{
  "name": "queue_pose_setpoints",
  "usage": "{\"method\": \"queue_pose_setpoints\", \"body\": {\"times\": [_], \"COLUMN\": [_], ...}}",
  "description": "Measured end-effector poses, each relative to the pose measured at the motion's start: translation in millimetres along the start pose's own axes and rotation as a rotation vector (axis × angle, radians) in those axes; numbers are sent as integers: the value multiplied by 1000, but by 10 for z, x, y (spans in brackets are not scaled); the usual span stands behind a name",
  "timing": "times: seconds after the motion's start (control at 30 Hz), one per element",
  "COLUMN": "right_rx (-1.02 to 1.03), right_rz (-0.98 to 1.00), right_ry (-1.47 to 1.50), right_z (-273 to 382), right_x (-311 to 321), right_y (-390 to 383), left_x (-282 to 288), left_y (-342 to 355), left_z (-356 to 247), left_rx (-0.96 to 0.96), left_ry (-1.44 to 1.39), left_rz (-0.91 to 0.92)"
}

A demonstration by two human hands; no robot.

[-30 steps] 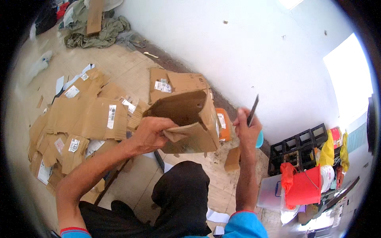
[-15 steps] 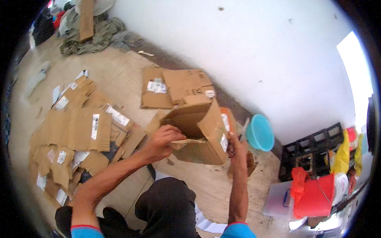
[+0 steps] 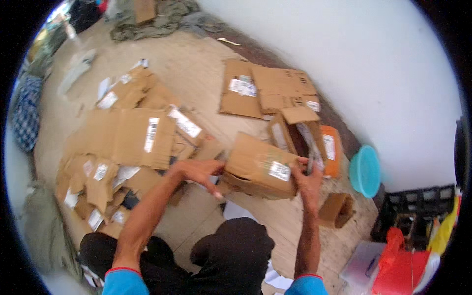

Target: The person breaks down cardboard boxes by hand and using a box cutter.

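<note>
A brown cardboard box [image 3: 258, 160] with a white label is held tilted above the floor in front of my knees. My right hand [image 3: 308, 181] grips its right end, thumb and fingers at the edge. Between those fingers shows a small dark, thin item, too unclear to name. To the left of the box is my left hand [image 3: 200, 173], open, thumb and fingers apart, close to the box's left end. Just behind stands another open cardboard box [image 3: 301, 129] with its flaps up. An orange labelled package [image 3: 331, 150] is beside that one.
Flattened cardboard [image 3: 125, 132] is heaped on the left, and more flat cardboard sheets [image 3: 268, 88] lie along the wall. A turquoise basin [image 3: 365, 169], a small cardboard piece [image 3: 336, 210], a black crate [image 3: 418, 204] and a red container [image 3: 400, 273] stand on the right.
The box has turned over, its open top no longer facing me. My left hand has come off its edge; my right hand still grips it. The view has shifted left.
</note>
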State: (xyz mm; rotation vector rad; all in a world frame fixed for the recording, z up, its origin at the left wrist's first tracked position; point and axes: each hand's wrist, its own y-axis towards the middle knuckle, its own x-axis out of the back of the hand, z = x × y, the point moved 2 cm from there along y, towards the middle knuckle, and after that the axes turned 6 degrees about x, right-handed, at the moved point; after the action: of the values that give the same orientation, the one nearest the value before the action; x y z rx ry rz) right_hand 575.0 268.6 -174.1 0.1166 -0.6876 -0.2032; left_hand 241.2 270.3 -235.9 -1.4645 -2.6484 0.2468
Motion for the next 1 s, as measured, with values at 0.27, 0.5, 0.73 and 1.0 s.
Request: {"method": "queue_pose_setpoints", "body": {"times": [0.27, 0.5, 0.73, 1.0], "right_rx": [33, -405, -498, -457], "right_rz": [-1, 129, 430, 478], "right_ry": [40, 490, 241, 170], "right_z": [100, 316, 328, 326], "right_x": [-71, 454, 527, 528], "right_y": [-239, -568, -861, -746], "left_x": [-453, -536, -555, -611], "left_y": [369, 302, 295, 293], "left_z": [-83, -434, -451, -467], "left_rx": [239, 325, 323, 303], "left_ry": [-408, -465, -504, -483], "left_rz": [-535, -663, -697, -721]}}
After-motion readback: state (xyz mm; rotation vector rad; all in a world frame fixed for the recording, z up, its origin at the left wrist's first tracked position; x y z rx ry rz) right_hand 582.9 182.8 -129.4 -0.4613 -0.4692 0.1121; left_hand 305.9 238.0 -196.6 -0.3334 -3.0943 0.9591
